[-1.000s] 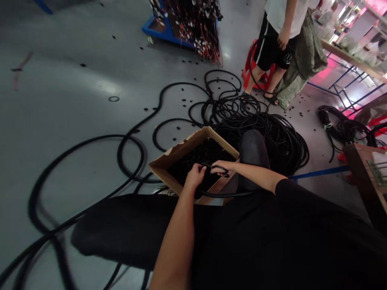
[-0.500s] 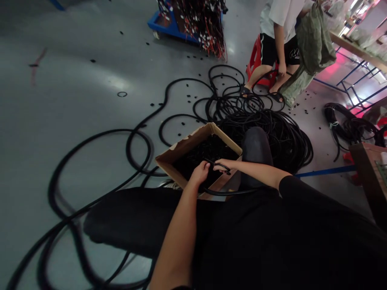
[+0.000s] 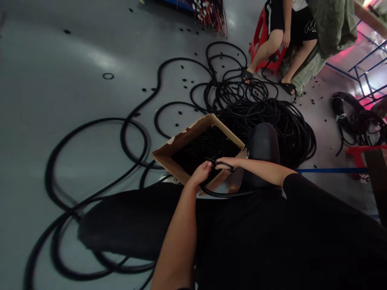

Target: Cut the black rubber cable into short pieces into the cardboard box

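Gripping a black rubber cable (image 3: 220, 164) over an open brown cardboard box (image 3: 181, 151): left hand (image 3: 201, 173) closed on it, right hand (image 3: 226, 163) curled round the same length, with a loop hanging across the box's near edge. Loose black cable coils (image 3: 208, 149) fill the box. A large tangled black cable heap (image 3: 272, 121) lies on the grey floor just beyond. A seated person (image 3: 267, 50) sits farther off on a red plastic stool (image 3: 256, 44).

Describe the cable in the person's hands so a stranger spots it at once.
An open cardboard box sits on the floor, full of black cable. The left hand and right hand grip one length above it, the only one sagging over the box's rim.
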{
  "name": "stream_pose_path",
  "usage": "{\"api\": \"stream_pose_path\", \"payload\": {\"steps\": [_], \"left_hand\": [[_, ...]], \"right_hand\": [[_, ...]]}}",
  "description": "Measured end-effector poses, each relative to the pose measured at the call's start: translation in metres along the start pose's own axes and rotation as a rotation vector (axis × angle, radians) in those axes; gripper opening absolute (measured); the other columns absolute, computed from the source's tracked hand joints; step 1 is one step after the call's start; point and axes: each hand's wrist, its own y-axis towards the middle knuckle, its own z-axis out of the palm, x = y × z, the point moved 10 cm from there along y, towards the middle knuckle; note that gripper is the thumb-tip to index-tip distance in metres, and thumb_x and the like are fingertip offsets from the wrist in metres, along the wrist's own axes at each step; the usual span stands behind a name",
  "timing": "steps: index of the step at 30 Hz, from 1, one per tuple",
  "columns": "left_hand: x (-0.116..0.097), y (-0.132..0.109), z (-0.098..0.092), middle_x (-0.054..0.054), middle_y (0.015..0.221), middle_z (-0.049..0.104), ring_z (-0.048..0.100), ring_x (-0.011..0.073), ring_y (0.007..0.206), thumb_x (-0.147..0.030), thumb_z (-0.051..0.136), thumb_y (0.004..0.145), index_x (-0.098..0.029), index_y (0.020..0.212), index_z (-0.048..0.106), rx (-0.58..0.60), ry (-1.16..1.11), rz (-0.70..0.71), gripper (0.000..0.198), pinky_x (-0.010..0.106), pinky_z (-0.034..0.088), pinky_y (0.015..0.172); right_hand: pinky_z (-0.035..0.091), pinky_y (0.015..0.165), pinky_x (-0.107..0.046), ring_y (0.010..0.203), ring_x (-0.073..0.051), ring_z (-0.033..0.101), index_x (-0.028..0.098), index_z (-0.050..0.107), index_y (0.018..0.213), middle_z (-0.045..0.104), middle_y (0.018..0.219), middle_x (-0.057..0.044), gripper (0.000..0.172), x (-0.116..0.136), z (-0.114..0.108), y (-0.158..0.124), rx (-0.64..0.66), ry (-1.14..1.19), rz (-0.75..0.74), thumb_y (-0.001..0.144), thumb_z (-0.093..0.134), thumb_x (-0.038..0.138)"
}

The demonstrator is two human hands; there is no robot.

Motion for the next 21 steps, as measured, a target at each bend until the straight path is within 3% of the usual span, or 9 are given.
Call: {"api": "stream_pose_path", "payload": {"steps": [3,9,14,18,21], "left_hand": [[0.014,-0.004,-0.002,-0.007,0.077,0.048,0.038,0.0130,0.055,-0.051,0.054,0.117,-0.024,0.102,0.062,-0.010,-0.144,-0.164,0.032,0.025,0.031,0.056],[0.014,-0.008,0.000,-0.010,0.076,0.045,0.036,0.0094,0.051,-0.068,0.064,0.114,-0.024,0.104,0.060,-0.017,-0.220,-0.214,0.045,0.021,0.027,0.049],[0.019,-0.006,-0.010,-0.010,0.072,0.045,0.041,0.0114,0.053,-0.047,0.056,0.119,-0.026,0.106,0.055,-0.110,-0.202,-0.244,0.025,0.021,0.031,0.050],[0.014,-0.003,-0.022,-0.010,0.069,0.048,0.048,0.0132,0.055,-0.044,0.065,0.114,-0.028,0.103,0.051,-0.216,-0.183,-0.221,0.024,0.022,0.040,0.053],[0.008,-0.002,-0.020,-0.007,0.073,0.053,0.051,0.0131,0.058,-0.035,0.068,0.108,-0.025,0.100,0.059,-0.221,-0.260,-0.197,0.016,0.022,0.041,0.054]], "right_hand": [[0.038,0.058,-0.020,0.055,-0.011,0.051,0.022,0.063,0.096,0.054,0.060,0.010,0.024,0.003,-0.010,-0.003,-0.050,-0.008,-0.005,0.118,0.071,0.024],[0.041,0.059,-0.019,0.055,-0.012,0.057,0.021,0.064,0.094,0.059,0.061,0.009,0.029,-0.008,-0.010,-0.001,-0.042,-0.053,0.018,0.115,0.080,0.033],[0.044,0.059,-0.019,0.060,-0.014,0.062,0.023,0.063,0.098,0.062,0.062,0.008,0.026,-0.013,-0.002,0.004,-0.016,-0.011,0.009,0.115,0.083,0.027],[0.044,0.059,-0.019,0.063,-0.014,0.060,0.023,0.061,0.106,0.059,0.066,0.009,0.016,-0.004,0.000,0.004,-0.015,0.104,0.003,0.116,0.071,0.015],[0.044,0.063,-0.018,0.066,-0.013,0.056,0.022,0.060,0.106,0.058,0.069,0.010,0.017,0.009,-0.003,0.002,-0.026,0.114,-0.026,0.112,0.068,0.009]]}}
